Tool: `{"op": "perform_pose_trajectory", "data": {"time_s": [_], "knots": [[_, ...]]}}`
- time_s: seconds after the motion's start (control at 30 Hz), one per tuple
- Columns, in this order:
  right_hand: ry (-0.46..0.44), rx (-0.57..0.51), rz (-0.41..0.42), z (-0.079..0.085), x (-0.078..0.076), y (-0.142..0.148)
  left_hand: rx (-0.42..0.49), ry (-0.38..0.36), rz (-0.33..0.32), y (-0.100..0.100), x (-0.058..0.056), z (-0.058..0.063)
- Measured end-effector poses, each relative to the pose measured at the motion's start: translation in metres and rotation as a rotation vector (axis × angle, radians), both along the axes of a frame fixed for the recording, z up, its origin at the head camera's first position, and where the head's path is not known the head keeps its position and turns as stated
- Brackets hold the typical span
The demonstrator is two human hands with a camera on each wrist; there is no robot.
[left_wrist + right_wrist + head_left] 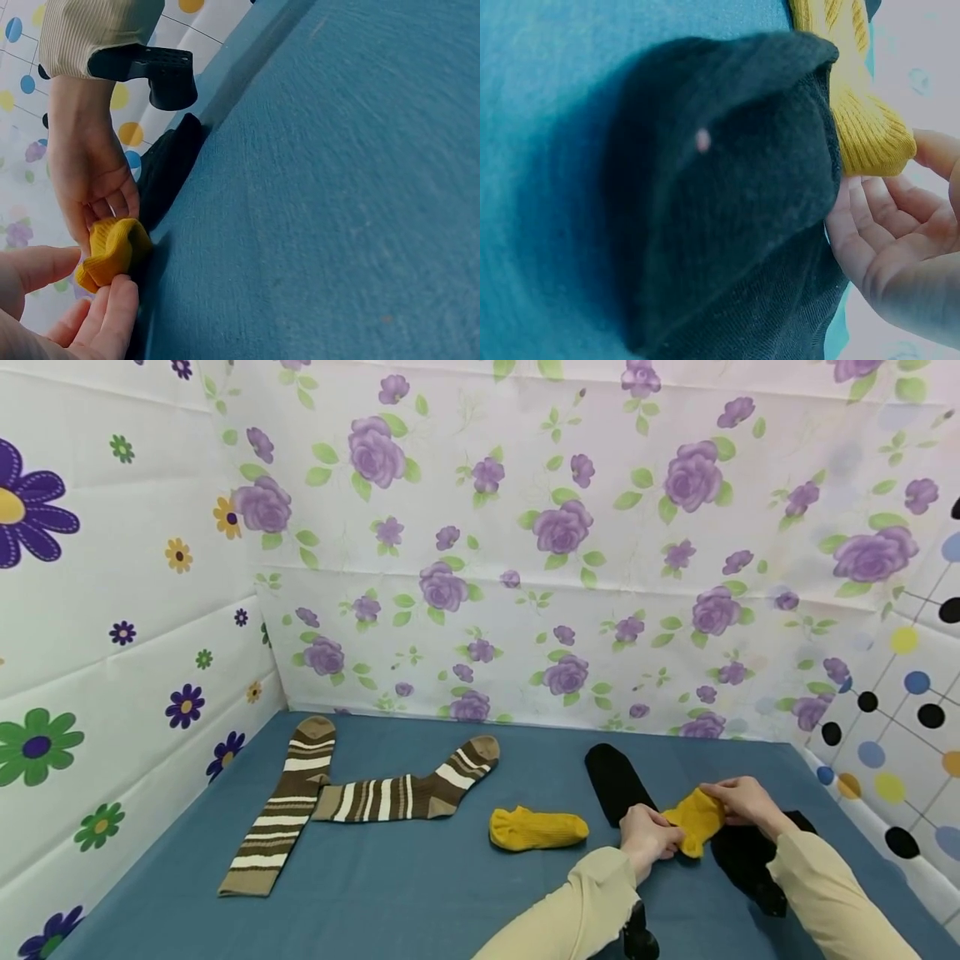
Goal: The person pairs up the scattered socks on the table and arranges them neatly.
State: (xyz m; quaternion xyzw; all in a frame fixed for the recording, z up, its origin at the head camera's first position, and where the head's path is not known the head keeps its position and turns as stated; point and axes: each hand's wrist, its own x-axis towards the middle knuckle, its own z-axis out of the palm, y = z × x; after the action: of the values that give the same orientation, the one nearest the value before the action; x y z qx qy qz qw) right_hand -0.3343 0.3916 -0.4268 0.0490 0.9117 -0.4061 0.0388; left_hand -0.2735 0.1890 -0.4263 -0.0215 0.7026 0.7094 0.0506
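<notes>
Between my two hands is a yellow ribbed sock (694, 821), raised off the blue cloth. My left hand (647, 838) pinches its near left side between thumb and fingers. With thumb and fingertips, my right hand (742, 803) pinches the sock's other end. In the right wrist view a dark sock (735, 172) bulges close to the camera, partly in front of the yellow sock (866, 127). Left of my left hand, a second yellow sock (538, 829) lies flat on the cloth.
Behind my left hand lies a black sock (617, 781); another black sock (750, 864) sits under my right wrist. Two striped brown socks (281, 810) lie at the left, touching. Flowered sheets (510, 510) hang behind the blue-covered table (390, 893).
</notes>
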Motion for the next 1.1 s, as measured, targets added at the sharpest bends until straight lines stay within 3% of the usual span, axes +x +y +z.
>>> {"op": "perform_pose_trajectory", "data": {"time_s": [0.63, 0.87, 1.1], "knots": [[-0.032, -0.041, 0.01, -0.0019, -0.0009, -0.0027, -0.048, -0.004, 0.005, 0.0013, 0.0021, -0.0021], [-0.049, -0.051, 0.017, 0.0004, -0.0002, -0.0022, -0.059, 0.03, 0.018, 0.0007, 0.0009, -0.0024], [-0.057, -0.099, 0.009, 0.0027, 0.0012, 0.0007, -0.021, 0.033, 0.014, -0.0015, -0.0015, -0.0001]]}}
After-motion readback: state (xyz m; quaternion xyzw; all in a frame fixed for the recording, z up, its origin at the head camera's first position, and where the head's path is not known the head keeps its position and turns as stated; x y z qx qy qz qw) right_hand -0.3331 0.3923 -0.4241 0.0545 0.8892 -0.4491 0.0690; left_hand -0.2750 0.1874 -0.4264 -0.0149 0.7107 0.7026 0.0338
